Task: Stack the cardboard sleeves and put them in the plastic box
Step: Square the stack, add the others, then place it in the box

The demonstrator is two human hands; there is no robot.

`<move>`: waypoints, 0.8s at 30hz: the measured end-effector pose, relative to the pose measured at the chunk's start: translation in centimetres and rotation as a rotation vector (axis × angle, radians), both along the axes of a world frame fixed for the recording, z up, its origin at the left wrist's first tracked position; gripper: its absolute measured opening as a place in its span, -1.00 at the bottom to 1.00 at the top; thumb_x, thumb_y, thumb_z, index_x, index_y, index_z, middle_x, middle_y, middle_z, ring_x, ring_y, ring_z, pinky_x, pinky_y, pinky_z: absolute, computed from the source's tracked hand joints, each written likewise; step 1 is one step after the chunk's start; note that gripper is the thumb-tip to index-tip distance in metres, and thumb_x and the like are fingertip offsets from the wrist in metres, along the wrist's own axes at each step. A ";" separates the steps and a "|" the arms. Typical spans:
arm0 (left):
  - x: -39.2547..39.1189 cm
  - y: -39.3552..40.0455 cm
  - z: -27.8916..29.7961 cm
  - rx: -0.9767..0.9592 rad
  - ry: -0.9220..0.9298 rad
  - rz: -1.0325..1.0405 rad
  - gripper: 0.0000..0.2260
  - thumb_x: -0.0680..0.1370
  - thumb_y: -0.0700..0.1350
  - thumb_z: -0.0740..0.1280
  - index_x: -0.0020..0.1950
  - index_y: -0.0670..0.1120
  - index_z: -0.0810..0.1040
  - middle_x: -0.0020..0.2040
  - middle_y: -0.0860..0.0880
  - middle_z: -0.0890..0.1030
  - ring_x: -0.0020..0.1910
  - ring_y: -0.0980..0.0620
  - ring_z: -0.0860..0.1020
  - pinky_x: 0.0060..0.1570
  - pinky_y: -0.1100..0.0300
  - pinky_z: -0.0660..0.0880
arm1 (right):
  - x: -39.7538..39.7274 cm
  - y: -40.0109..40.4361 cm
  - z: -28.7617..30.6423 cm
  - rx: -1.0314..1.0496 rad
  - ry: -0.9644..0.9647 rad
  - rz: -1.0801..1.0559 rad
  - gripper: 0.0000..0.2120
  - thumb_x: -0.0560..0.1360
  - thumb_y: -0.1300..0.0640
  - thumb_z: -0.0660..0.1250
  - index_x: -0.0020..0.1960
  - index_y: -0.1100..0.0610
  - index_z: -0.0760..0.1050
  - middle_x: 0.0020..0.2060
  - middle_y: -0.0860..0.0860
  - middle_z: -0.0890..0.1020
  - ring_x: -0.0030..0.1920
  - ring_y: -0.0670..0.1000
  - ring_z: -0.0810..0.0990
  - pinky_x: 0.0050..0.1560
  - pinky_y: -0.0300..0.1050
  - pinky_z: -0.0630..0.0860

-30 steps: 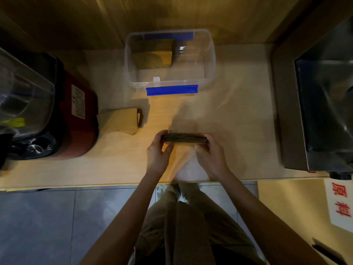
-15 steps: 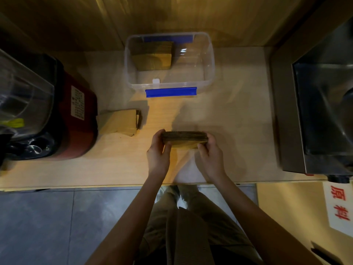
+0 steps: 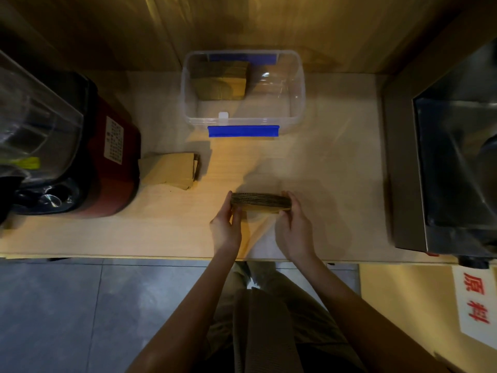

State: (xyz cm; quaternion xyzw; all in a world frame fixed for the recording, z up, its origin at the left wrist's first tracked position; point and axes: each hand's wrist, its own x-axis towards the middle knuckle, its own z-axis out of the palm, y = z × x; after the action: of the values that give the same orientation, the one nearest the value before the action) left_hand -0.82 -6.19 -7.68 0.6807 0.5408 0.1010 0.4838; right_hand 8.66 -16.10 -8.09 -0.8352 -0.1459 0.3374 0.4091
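Left hand (image 3: 225, 229) and right hand (image 3: 295, 230): each closed on one end of the brown bundle of stacked cardboard sleeves (image 3: 260, 203), clamped between them.

Bundle: edge-on, now tipped up so its lower face shows where a second ago only the edges did; whether it touches the pale wooden surface (image 3: 322, 170) cannot be told. Judged squared and ready to carry.

At 10 o'clock from the hands: loose tan pile of cardboard sleeves (image 3: 169, 169), lying flat, not yet gathered.

At 12 o'clock: clear plastic box with blue clips (image 3: 295, 114), open, one earlier stack of sleeves (image 3: 220, 80) in its far-left corner; the right half free.
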 end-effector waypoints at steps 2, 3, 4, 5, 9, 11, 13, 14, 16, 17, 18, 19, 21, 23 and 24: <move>0.0 0.1 0.1 -0.002 -0.003 0.006 -0.61 0.56 -0.18 0.20 0.39 -0.05 0.34 0.22 -0.12 0.59 0.15 -0.02 0.55 -0.02 0.37 0.37 | 0.3 0.0 0.1 -0.013 -0.013 0.030 -0.56 0.59 0.18 0.09 0.45 0.01 0.14 0.04 0.01 0.57 -0.22 -0.21 0.49 -0.31 -0.66 0.34; 0.0 0.2 0.1 0.006 0.004 0.001 -0.62 0.56 -0.18 0.21 0.38 -0.05 0.36 0.20 -0.12 0.60 0.13 -0.01 0.56 -0.03 0.36 0.39 | 0.5 0.0 0.3 -0.014 -0.033 0.054 -0.56 0.59 0.19 0.09 0.45 0.04 0.15 -0.02 0.03 0.57 -0.25 -0.20 0.49 -0.33 -0.64 0.34; -0.1 0.4 0.3 0.016 0.014 -0.004 -0.64 0.55 -0.18 0.21 0.36 -0.05 0.39 0.18 -0.12 0.62 0.11 -0.02 0.57 -0.05 0.32 0.42 | 0.6 -0.1 0.4 -0.013 -0.053 0.080 -0.56 0.58 0.20 0.10 0.45 0.07 0.16 -0.07 0.06 0.57 -0.27 -0.16 0.49 -0.33 -0.59 0.35; -0.1 0.6 0.4 0.028 0.025 -0.003 -0.66 0.55 -0.18 0.22 0.34 -0.06 0.42 0.15 -0.14 0.64 0.08 -0.05 0.58 -0.06 0.26 0.44 | 0.9 -0.1 0.5 -0.011 -0.064 0.105 -0.56 0.58 0.20 0.11 0.44 0.10 0.17 -0.09 0.07 0.56 -0.26 -0.09 0.51 -0.29 -0.53 0.36; -0.6 1.7 0.9 0.069 0.070 0.034 -0.71 0.55 -0.17 0.23 0.26 -0.10 0.49 0.07 -0.23 0.66 0.02 -0.16 0.60 -0.05 0.07 0.50 | 2.0 1.4 0.9 -0.025 -0.019 0.183 -0.67 0.56 0.24 0.16 0.32 0.19 0.33 0.01 0.17 0.61 0.02 0.12 0.59 0.02 -0.12 0.45; -1.0 2.3 1.2 0.102 0.090 0.024 -0.73 0.54 -0.15 0.23 0.23 -0.13 0.52 0.04 -0.24 0.66 -0.01 -0.19 0.60 -0.06 0.01 0.52 | 2.5 2.6 1.1 -0.082 0.021 0.211 -0.71 0.54 0.25 0.18 0.26 0.23 0.38 0.05 0.21 0.61 0.08 0.17 0.57 0.05 -0.07 0.44; -1.5 3.1 1.6 0.143 0.097 0.013 -0.75 0.54 -0.13 0.24 0.18 -0.15 0.56 -0.03 -0.25 0.67 -0.06 -0.21 0.61 -0.13 0.00 0.51 | 2.6 4.1 1.6 -0.105 0.065 0.211 -0.74 0.53 0.25 0.19 0.21 0.23 0.42 0.02 0.23 0.61 0.07 0.18 0.56 0.07 0.00 0.45; -1.9 3.6 1.8 0.156 0.093 0.020 -0.76 0.54 -0.12 0.24 0.15 -0.15 0.57 -0.06 -0.25 0.68 -0.09 -0.21 0.61 -0.17 0.02 0.50 | 2.5 4.8 1.8 -0.105 0.069 0.207 -0.80 0.52 0.25 0.20 0.12 0.21 0.47 -0.05 0.21 0.62 0.03 0.17 0.56 0.04 0.01 0.45; -2.5 4.9 2.4 0.159 0.095 0.042 -0.76 0.55 -0.10 0.23 0.08 -0.17 0.61 -0.13 -0.24 0.68 -0.14 -0.17 0.62 -0.22 0.07 0.48 | 2.3 6.3 2.4 -0.077 0.060 0.178 -0.93 0.49 0.26 0.23 -0.12 0.14 0.46 -0.23 0.13 0.58 -0.10 0.11 0.53 -0.11 -0.08 0.38; -2.9 5.6 2.7 0.158 0.099 0.050 -0.75 0.55 -0.09 0.23 0.02 -0.19 0.63 -0.17 -0.24 0.68 -0.17 -0.16 0.62 -0.23 0.07 0.47 | 2.1 7.2 2.7 -0.043 0.073 0.144 -0.93 0.48 0.27 0.25 -0.14 0.13 0.45 -0.26 0.10 0.56 -0.13 0.07 0.51 -0.16 -0.12 0.35; -3.2 6.4 3.0 0.159 0.096 0.064 -0.74 0.55 -0.08 0.23 -0.05 -0.22 0.65 -0.20 -0.25 0.67 -0.19 -0.15 0.62 -0.24 0.05 0.48 | 1.7 8.2 3.0 -0.006 0.101 0.107 -0.94 0.47 0.28 0.26 -0.13 0.15 0.47 -0.25 0.10 0.56 -0.14 0.05 0.51 -0.18 -0.14 0.35; -3.6 7.2 3.3 0.165 0.090 0.085 -0.72 0.55 -0.08 0.23 -0.10 -0.24 0.65 -0.22 -0.26 0.67 -0.20 -0.16 0.61 -0.23 0.02 0.48 | 1.4 9.1 3.3 0.027 0.131 0.078 -0.93 0.46 0.29 0.26 -0.16 0.15 0.48 -0.27 0.09 0.56 -0.16 0.04 0.51 -0.18 -0.14 0.36; -4.4 9.0 4.0 0.193 0.093 0.130 -0.72 0.54 -0.08 0.24 -0.12 -0.26 0.65 -0.23 -0.29 0.66 -0.20 -0.19 0.60 -0.25 0.03 0.45 | 0.4 11.2 3.7 0.057 0.180 0.045 -0.83 0.44 0.29 0.27 -0.29 0.09 0.46 -0.36 0.03 0.54 -0.20 0.03 0.50 -0.15 -0.07 0.39; -5.1 10.8 4.4 0.227 0.095 0.181 -0.74 0.54 -0.10 0.25 -0.09 -0.26 0.64 -0.21 -0.31 0.66 -0.18 -0.23 0.59 -0.26 0.06 0.40 | -0.6 13.4 4.3 0.048 0.191 0.034 -0.77 0.43 0.27 0.28 -0.34 0.02 0.42 -0.38 -0.02 0.53 -0.20 0.02 0.52 -0.08 0.02 0.47; -5.4 11.7 4.6 0.242 0.091 0.207 -0.74 0.54 -0.11 0.24 -0.10 -0.27 0.64 -0.22 -0.33 0.65 -0.19 -0.25 0.59 -0.28 0.06 0.38 | -1.1 14.4 4.4 0.050 0.175 0.026 -0.77 0.42 0.27 0.29 -0.34 0.02 0.42 -0.36 0.01 0.54 -0.19 0.03 0.52 -0.05 0.04 0.50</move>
State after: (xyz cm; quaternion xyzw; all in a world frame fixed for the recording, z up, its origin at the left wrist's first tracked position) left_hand -6.19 5.46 -3.13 0.6785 0.6131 0.1839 0.3603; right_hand 7.54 -1.66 -3.70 -0.7900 -0.1285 0.4107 0.4367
